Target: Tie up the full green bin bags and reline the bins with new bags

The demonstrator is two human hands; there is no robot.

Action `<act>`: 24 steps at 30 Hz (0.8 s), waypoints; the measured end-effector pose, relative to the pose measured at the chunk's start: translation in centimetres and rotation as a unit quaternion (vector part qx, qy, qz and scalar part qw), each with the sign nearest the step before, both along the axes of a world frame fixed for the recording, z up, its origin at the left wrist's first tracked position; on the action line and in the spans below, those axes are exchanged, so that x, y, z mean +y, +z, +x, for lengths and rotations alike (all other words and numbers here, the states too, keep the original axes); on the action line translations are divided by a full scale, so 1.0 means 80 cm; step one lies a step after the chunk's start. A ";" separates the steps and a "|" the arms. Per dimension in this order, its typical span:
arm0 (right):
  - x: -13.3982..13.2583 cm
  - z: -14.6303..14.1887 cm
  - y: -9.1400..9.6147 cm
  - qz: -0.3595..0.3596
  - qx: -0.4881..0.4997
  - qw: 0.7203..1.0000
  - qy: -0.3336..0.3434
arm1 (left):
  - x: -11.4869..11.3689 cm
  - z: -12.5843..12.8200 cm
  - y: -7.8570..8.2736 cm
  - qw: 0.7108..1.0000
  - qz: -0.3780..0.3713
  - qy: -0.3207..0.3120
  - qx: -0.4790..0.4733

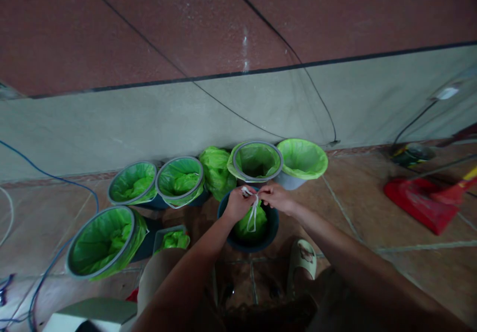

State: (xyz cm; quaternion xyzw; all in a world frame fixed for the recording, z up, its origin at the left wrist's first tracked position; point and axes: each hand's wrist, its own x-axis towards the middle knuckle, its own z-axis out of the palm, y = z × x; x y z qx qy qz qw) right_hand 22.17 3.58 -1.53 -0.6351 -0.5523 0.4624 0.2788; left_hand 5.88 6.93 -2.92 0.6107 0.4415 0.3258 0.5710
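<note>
Directly in front of me stands a dark blue trash bin [275, 227] with a green trash bag [263, 218] gathered inside it. A white drawstring [250, 224] rises from the bag and hangs in a loop over it. My left hand [239, 205] pinches the drawstring from the left, above the bin. From the other side, my right hand [275, 196] has its fingers closed on the drawstring too, close to the left one. Whether the string is knotted is too small to tell.
Several bins with green liners stand along the wall, such as a grey-rimmed bin [281, 165] and a white bin [291, 180]. A loose green bag [216, 170] sits between them. At right lie a red dustpan [417, 203] and a broom [452, 193]. A blue cable [55, 174] crosses the left.
</note>
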 end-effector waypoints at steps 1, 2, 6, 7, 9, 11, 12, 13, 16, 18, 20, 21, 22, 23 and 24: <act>0.001 0.000 0.001 0.032 -0.047 0.998 0.006 | 0.000 0.000 0.001 1.000 0.006 -0.001 0.006; 0.002 0.000 0.003 0.063 -0.097 0.993 0.011 | 0.000 -0.001 0.002 1.000 0.014 0.000 0.014; 0.000 0.003 0.014 0.109 -0.255 0.960 0.026 | 0.003 -0.005 0.008 0.999 0.034 0.007 0.033; -0.001 0.004 0.016 0.103 -0.285 0.953 0.026 | 0.004 -0.006 0.008 0.999 0.037 0.010 0.038; -0.002 0.010 0.018 0.086 -0.335 0.938 0.019 | 0.005 -0.008 0.007 0.998 0.041 0.013 0.053; -0.002 0.017 0.017 0.065 -0.368 0.928 0.014 | 0.006 -0.010 0.005 0.997 0.043 0.011 0.070; -0.001 0.021 0.015 0.055 -0.372 0.927 0.019 | 0.007 -0.011 0.003 0.996 0.043 0.010 0.076; -0.001 0.024 0.013 0.048 -0.366 0.929 0.026 | 0.008 -0.012 0.001 0.996 0.043 0.013 0.082; 0.001 0.031 0.007 0.053 -0.316 0.947 0.027 | 0.015 -0.016 -0.004 0.995 0.030 0.031 0.089; 0.000 0.030 0.002 0.077 -0.282 0.956 0.025 | 0.019 -0.019 -0.008 0.995 0.007 0.035 0.089; -0.004 0.023 -0.004 0.102 -0.261 0.959 0.047 | 0.019 -0.019 -0.014 0.996 -0.016 0.024 0.089; -0.007 0.017 -0.007 0.109 -0.254 0.959 0.066 | 0.017 -0.017 -0.018 0.996 -0.027 0.019 0.089; -0.010 0.010 -0.011 0.113 -0.251 0.958 0.087 | 0.013 -0.014 -0.023 0.995 -0.039 0.013 0.086; -0.014 0.003 -0.016 0.111 -0.250 0.956 0.106 | 0.009 -0.011 -0.027 0.996 -0.053 0.008 0.078; -0.016 -0.003 -0.021 0.104 -0.251 0.955 0.122 | 0.005 -0.007 -0.031 0.995 -0.070 0.001 0.064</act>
